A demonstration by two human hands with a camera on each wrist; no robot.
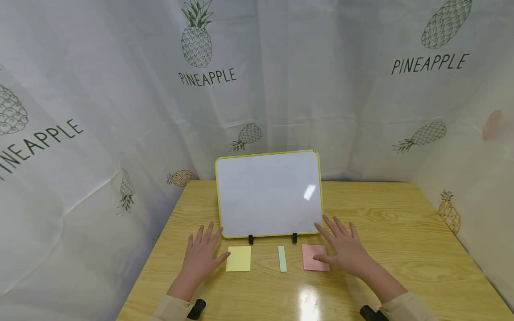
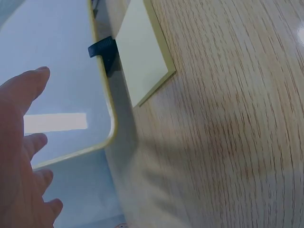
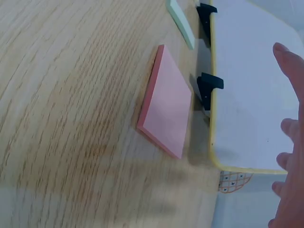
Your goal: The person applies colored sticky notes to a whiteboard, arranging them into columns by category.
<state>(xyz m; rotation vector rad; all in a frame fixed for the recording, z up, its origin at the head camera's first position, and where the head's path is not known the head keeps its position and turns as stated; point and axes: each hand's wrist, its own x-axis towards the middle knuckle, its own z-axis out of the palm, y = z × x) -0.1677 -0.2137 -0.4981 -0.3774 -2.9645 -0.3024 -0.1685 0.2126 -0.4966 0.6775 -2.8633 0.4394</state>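
My left hand (image 1: 201,257) hovers with spread fingers beside a yellow sticky note pad (image 1: 238,259), holding nothing. Over a pink sticky note pad (image 1: 313,257), my right hand (image 1: 346,249) also has its fingers spread, and its thumb covers part of that pad in the head view. Between the two pads lies a narrow pale green sticky note strip pad (image 1: 283,259). Behind them a whiteboard (image 1: 269,196) with a yellow frame leans back on black stand clips (image 3: 209,88). In the right wrist view the pink pad (image 3: 166,107) lies flat on the wood.
The wooden table (image 1: 381,214) extends to both sides of the whiteboard. A white curtain (image 1: 301,89) printed with pineapples hangs behind and around it. Black wrist straps (image 1: 196,309) show at the sleeves. Light glares off the table near the front.
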